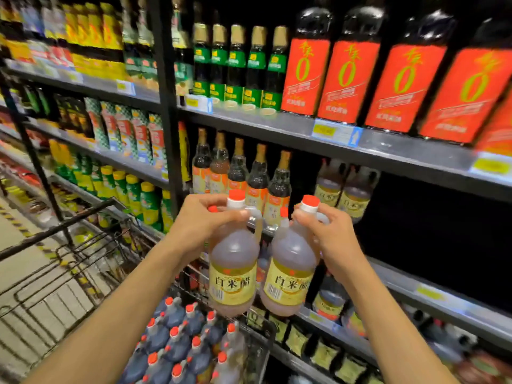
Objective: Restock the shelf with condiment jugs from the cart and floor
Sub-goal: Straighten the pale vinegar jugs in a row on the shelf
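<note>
I hold two pale vinegar jugs with red caps and yellow labels in front of the shelf. My left hand grips the handle and neck of the left jug. My right hand grips the neck and handle of the right jug. Both jugs hang upright, side by side, above the cart. Two matching jugs stand on the shelf behind my hands, with a dark gap to their right.
Several dark jugs with red caps fill the cart's basket below. Tall red-labelled bottles line the shelf above. Slim bottles stand left of the gap. The cart's handle lies to my left, over the aisle floor.
</note>
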